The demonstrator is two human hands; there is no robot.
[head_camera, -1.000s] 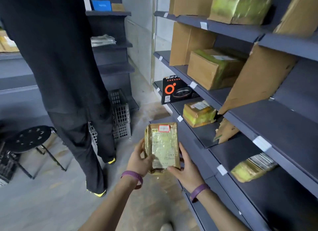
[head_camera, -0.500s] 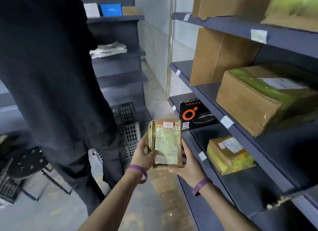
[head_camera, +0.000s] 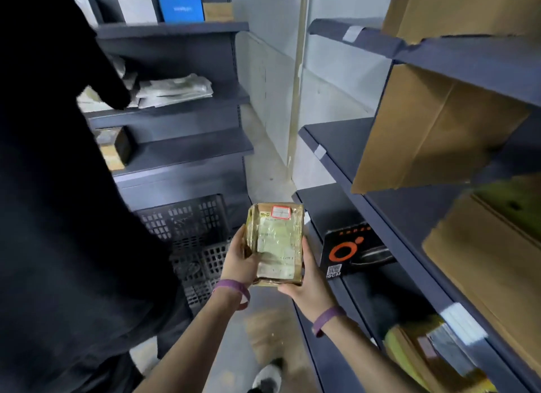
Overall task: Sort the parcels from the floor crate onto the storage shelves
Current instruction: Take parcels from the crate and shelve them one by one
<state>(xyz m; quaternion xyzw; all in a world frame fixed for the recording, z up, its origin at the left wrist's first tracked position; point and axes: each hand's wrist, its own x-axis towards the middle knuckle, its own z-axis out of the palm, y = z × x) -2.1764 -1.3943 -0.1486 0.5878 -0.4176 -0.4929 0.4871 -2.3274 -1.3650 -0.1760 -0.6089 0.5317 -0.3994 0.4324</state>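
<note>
I hold a small brown parcel (head_camera: pixel 276 242) wrapped in clear tape, with a white label and a red-edged sticker, upright in front of me. My left hand (head_camera: pixel 238 261) grips its left edge, thumb on the front. My right hand (head_camera: pixel 304 278) cups its right side and lower corner. The parcel hangs in the aisle, left of the dark storage shelves (head_camera: pixel 345 170) on my right. A dark plastic crate (head_camera: pixel 193 231) stands on the floor behind the parcel.
A person in black clothes (head_camera: pixel 67 217) stands close on my left. The right shelves carry a black box with an orange ring (head_camera: pixel 351 252), cardboard boxes (head_camera: pixel 430 135) and a yellow-taped parcel (head_camera: pixel 415 354). A far shelf unit (head_camera: pixel 175 108) holds flat packets.
The view has swung up and toward the far end of the aisle. The parcel stays in both hands at about the same height. The person on my left now fills more of the view.
</note>
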